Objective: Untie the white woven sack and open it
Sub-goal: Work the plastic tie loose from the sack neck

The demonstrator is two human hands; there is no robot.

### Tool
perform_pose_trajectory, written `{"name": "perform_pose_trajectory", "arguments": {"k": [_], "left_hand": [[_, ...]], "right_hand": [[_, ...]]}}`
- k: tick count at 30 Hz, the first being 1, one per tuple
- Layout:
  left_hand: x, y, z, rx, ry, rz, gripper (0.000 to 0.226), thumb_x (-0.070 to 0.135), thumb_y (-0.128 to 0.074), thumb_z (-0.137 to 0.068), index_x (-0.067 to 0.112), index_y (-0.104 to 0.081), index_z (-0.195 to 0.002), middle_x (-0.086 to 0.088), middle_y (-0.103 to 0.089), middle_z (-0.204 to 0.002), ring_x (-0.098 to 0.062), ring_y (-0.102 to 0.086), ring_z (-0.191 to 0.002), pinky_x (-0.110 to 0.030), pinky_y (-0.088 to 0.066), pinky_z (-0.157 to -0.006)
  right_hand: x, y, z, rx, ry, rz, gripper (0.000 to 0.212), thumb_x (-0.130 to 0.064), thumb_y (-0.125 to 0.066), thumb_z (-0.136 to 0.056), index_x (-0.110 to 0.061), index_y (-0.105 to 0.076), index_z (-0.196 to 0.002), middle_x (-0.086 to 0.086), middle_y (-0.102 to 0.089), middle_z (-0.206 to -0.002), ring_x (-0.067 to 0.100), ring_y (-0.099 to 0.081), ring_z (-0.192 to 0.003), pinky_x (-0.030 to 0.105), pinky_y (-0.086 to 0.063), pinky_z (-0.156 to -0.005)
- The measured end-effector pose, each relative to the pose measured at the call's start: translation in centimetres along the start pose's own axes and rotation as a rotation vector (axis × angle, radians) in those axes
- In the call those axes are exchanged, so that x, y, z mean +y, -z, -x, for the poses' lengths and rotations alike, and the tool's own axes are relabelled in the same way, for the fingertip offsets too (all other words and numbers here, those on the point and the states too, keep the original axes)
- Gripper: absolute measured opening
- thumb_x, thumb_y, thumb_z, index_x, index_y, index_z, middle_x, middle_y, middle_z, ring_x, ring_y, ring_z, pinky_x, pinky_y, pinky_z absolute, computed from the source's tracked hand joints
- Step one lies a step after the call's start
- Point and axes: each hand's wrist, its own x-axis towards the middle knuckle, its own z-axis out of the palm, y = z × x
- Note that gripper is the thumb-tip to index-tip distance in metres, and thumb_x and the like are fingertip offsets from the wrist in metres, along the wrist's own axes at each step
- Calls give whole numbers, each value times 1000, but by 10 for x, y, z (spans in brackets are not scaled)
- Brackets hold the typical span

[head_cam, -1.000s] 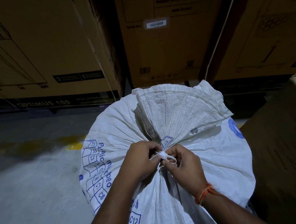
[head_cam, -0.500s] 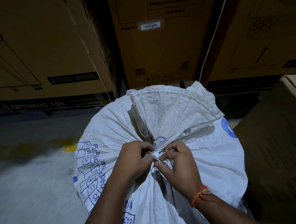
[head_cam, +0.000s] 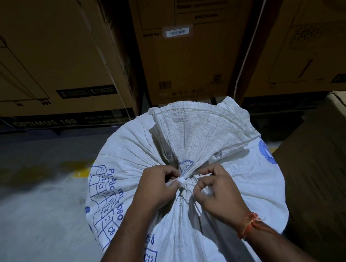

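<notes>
The white woven sack [head_cam: 233,188] stands full and bulging on the grey concrete floor [head_cam: 35,230], in front of a row of large brown cardboard boxes [head_cam: 191,54]. Another carton [head_cam: 333,178] sits just beside it on the right. Its neck is gathered tight into radiating pleats, with the loose top fanned out above the gather toward the boxes; two metal eyelets [head_cam: 218,154] show just beyond the cinch. What the sack holds cannot be seen (the mouth is drawn fully closed). Blue print runs down its left flank, a grid of cells marked C1 to C12, and part of a blue round mark shows at its right edge.

A white tie [head_cam: 181,181] binds the neck, its knot sitting between the two hands. The left hand [head_cam: 154,188] comes in from the lower left, knuckles up, thumb and forefinger pinched on the tie at the knot. The right hand [head_cam: 217,192] comes in from the lower right, fingers curled, thumb and forefinger closed on a strand of the tie just right of the knot; a loose end trails down over the fabric below it. An orange thread band [head_cam: 249,224] circles the right wrist. Both forearms are bare and converge over the sack.
</notes>
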Motion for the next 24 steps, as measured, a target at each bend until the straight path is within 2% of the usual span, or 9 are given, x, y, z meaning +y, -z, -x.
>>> {"name": "perform_pose_trajectory", "arguments": {"k": [3,7,10,15,17,20,24], "left_hand": [[0,0,0,2,-7,-1,39,43,-60,-68,27,-82,-97,13,-79,-90,-3,-69,-83,-18,-52,-76],[-2,0,0,11,-14,-3,37,39,-60,-69,28,-82,-96,14,-78,-88,-1,-68,-81,-5,-41,-70],[-2,0,1,16,-17,3,33,36,-61,-69,28,-81,-94,14,-78,-86,1,-66,-78,-1,-37,-68],[-5,0,1,14,-17,0,30,33,-65,-71,28,-82,-95,14,-78,-87,2,-65,-79,0,-37,-69],[-5,0,1,10,-21,2,33,35,-63,-70,27,-82,-96,13,-78,-89,0,-67,-81,-7,-45,-72],[-4,1,1,8,-26,2,36,38,-61,-70,27,-82,-97,11,-80,-91,-3,-70,-85,-20,-54,-80],[-3,1,2,7,-21,-4,38,41,-60,-69,28,-82,-97,11,-79,-89,-3,-70,-83,-22,-55,-80]], "right_hand": [[-3,-4,0,23,21,55,23,-49,-75,-69,-27,-78,-75,-7,-52,-113,10,-52,-113,23,-40,-95],[-11,-20,-5,13,-5,95,19,-42,-81,-72,-25,-74,-69,-6,-50,-109,13,-51,-109,20,-35,-88],[-13,-29,-10,20,-5,105,19,-34,-81,-76,-31,-66,-64,-5,-50,-106,16,-53,-108,17,-33,-86],[-11,-31,-11,51,-24,74,29,-46,-74,-78,-21,-74,-64,-6,-51,-102,13,-54,-103,14,-37,-83],[-11,-29,-9,43,-3,81,28,-47,-72,-78,-22,-76,-66,-6,-51,-102,12,-53,-103,12,-35,-83],[-9,-27,-10,26,16,109,22,-38,-71,-82,-22,-77,-68,-4,-51,-104,14,-53,-106,19,-37,-86],[-9,-29,-9,49,33,129,18,-27,-70,-82,-22,-71,-64,-3,-50,-102,17,-55,-105,21,-37,-85]]}}
